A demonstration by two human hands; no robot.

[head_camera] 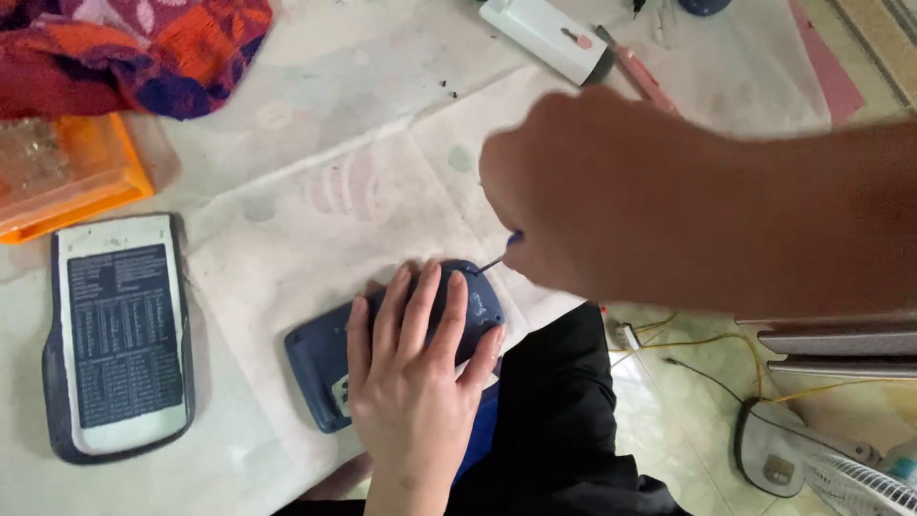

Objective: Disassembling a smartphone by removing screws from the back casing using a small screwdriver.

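Note:
My left hand (413,358) lies flat on a dark blue device back (320,358) that rests face down on a pale cloth, fingers spread over its upper half. My right hand (583,191) hovers close to the camera and grips a small screwdriver (499,256). Its thin metal tip touches the upper right corner of the blue device. Only the tip and a bit of blue handle show below the fist.
A slide cover with a printed white panel (119,334) lies at the left. An orange plastic box (67,177) and a patterned cloth (143,48) sit at the upper left. A white device (549,36) lies at the top. Yellow wires (707,344) and a small fan (812,463) are at the lower right.

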